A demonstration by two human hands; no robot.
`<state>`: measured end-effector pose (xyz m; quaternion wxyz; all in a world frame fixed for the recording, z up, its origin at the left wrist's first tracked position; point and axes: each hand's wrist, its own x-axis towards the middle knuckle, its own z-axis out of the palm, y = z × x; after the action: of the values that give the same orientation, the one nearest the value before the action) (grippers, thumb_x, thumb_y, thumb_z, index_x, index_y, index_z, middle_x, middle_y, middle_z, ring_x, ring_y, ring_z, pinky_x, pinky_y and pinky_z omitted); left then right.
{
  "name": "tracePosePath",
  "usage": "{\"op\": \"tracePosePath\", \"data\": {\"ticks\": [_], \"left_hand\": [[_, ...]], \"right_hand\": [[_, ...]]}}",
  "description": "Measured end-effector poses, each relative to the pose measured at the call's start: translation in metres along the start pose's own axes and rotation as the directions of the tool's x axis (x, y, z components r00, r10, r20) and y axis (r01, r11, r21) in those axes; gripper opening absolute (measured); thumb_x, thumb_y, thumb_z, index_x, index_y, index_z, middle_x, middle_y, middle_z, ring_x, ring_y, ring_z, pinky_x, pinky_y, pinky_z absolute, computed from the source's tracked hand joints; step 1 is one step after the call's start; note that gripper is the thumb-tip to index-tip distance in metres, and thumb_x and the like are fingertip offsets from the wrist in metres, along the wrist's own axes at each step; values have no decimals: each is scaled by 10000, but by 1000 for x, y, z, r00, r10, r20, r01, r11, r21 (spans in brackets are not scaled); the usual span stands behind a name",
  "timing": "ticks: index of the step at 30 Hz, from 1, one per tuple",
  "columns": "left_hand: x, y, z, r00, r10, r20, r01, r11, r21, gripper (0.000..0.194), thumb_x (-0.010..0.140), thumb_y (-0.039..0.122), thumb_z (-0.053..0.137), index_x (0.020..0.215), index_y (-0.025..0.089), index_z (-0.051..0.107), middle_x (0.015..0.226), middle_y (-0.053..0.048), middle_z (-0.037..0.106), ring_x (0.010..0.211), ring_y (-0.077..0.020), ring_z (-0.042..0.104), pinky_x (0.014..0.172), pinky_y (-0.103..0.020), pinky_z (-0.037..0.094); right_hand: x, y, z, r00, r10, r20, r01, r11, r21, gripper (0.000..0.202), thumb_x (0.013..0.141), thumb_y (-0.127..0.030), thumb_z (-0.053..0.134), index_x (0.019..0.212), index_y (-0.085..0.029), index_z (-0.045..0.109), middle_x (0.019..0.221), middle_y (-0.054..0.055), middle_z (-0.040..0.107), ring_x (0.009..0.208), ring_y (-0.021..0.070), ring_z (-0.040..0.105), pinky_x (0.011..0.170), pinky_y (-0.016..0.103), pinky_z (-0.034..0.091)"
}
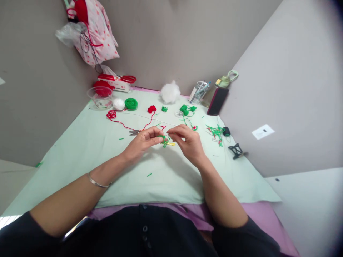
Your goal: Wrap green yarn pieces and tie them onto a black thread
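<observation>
My left hand (pixel 143 143) pinches a small green yarn piece (pixel 164 141) with loose strands hanging from it. Close on its right, my right hand (pixel 187 142) has thumb and forefinger closed on something thin and dark by the green piece; whether it is a needle or a thread I cannot tell. Below the fingertips lies a tool with a yellow handle (pixel 170 144) on the cloth. Scissors (pixel 134 132) rest just beyond my left hand, partly covered by it. A red yarn strand runs from a small red yarn ball (pixel 152 109) past the scissors.
Along the back stand a clear plastic tub (pixel 100 100), a green yarn ball (pixel 131 104), white stuffing (pixel 170 92), a clear cup (pixel 200 92) and a phone (pixel 218 102). Yarn scraps (pixel 216 132), a black thread spool (pixel 226 131) and a black stand (pixel 237 151) lie right. Walls enclose the table.
</observation>
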<state>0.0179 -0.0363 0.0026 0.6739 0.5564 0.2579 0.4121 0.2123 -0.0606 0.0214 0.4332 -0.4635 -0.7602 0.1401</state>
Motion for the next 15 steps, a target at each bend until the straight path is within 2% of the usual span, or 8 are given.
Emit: {"op": "tracePosePath", "data": {"ticks": [3, 7, 9, 12, 15], "left_hand": [[0, -2, 1, 1000, -19, -5, 19, 998, -54, 183, 816, 305, 706, 913, 174, 621, 915, -13, 617, 898, -161, 600, 869, -311, 440], [1, -4, -1, 999, -41, 27, 42, 997, -65, 185, 839, 313, 682, 916, 172, 591, 850, -1, 607, 779, -131, 593, 788, -295, 453], [2, -8, -3, 999, -29, 13, 30, 999, -13, 178, 840, 308, 678, 906, 170, 587, 825, 8, 588, 694, -100, 545, 706, -260, 430], [3, -12, -5, 999, -40, -16, 40, 998, 53, 176, 831, 307, 678, 884, 176, 574, 807, 22, 560, 584, -68, 458, 591, -234, 373], [3, -13, -6, 997, -62, -40, 67, 988, 140, 190, 816, 321, 682, 861, 182, 560, 785, 33, 537, 551, -60, 426, 548, -228, 342]], "right_hand": [[-2, -4, 3, 998, 22, 65, -29, 993, 117, 145, 934, -198, 557, 998, -220, 686, 928, 42, 669, 759, 126, 638, 673, 266, 531], [-5, -11, 7, 995, -15, 94, -4, 981, 196, 178, 948, -213, 537, 1083, -221, 653, 991, 56, 673, 839, 135, 655, 731, 275, 567], [-5, -12, 8, 992, -79, 97, 63, 985, 162, 192, 952, -210, 537, 1112, -211, 641, 999, 68, 668, 865, 138, 650, 753, 278, 564], [-6, -8, 11, 977, -181, 109, 182, 983, 6, 174, 962, -208, 527, 1086, -193, 649, 944, 81, 672, 845, 147, 645, 739, 284, 542], [-6, -6, 14, 972, -209, 107, 222, 967, -128, 170, 971, -206, 509, 1028, -206, 668, 908, 77, 685, 818, 148, 648, 705, 277, 523]]}}
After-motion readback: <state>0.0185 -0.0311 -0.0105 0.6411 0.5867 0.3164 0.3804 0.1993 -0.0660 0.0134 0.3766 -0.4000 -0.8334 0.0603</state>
